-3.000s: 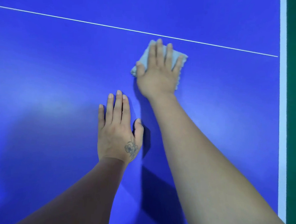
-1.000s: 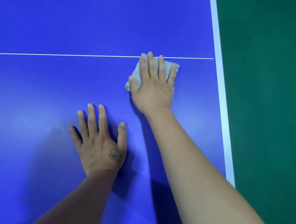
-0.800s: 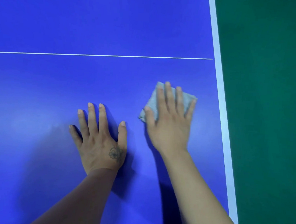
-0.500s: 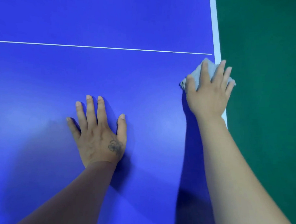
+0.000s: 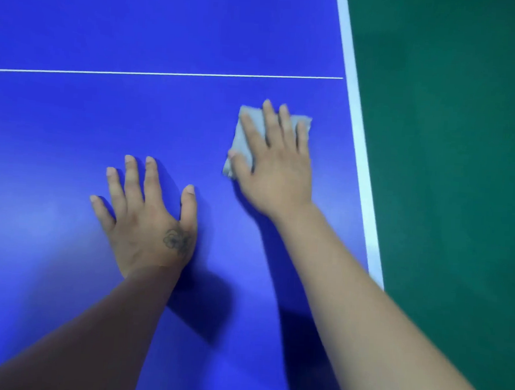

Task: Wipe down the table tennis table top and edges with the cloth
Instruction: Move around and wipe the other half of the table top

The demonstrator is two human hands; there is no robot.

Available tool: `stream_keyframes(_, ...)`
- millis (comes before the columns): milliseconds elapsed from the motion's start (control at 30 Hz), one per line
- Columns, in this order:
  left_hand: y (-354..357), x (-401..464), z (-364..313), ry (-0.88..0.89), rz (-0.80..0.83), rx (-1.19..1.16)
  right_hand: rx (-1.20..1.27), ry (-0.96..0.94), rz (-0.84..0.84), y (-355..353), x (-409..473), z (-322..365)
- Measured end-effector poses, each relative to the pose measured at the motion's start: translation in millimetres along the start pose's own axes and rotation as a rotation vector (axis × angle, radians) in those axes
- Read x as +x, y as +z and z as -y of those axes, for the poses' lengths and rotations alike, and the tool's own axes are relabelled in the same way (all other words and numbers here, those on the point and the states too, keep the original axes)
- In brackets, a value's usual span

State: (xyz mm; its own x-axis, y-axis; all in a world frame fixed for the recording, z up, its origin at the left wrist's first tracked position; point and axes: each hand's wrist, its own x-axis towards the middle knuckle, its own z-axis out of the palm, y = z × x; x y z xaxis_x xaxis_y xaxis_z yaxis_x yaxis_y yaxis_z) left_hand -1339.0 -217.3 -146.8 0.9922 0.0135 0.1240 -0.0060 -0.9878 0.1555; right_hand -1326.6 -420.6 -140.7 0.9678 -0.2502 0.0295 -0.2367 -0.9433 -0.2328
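We see a blue table top that looks hard, flat and very smooth. It has a soft shine, and a pale glow of light shows on it near our left side. The thin white line across it looks painted on, flat with the blue. The white edge stripe on the right looks painted too, and less shiny. The cloth is grey, soft and a bit fuzzy, and its border looks rough and wavy. It is not shiny at all. The green floor to the right looks dull and even, with no shine.
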Motion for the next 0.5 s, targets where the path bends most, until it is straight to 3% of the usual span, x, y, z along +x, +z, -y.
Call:
stream_keyframes(67, 0.2, -0.5, 1.6, 0.006, -0.006, -0.011, 0.017, 0.016, -0.02, 0.1, -52.8, -4.7)
stream_keyframes(233, 2.4, -0.8, 3.6, 0.017, -0.007, -0.018, -0.072, 0.284, -0.04, -17.2, -126.1, -57.3)
stream_keyframes(500, 5.3, -1.8, 6.6, 0.032, -0.021, -0.013, -0.049, 0.498, -0.042, -10.6, -35.4, -65.9)
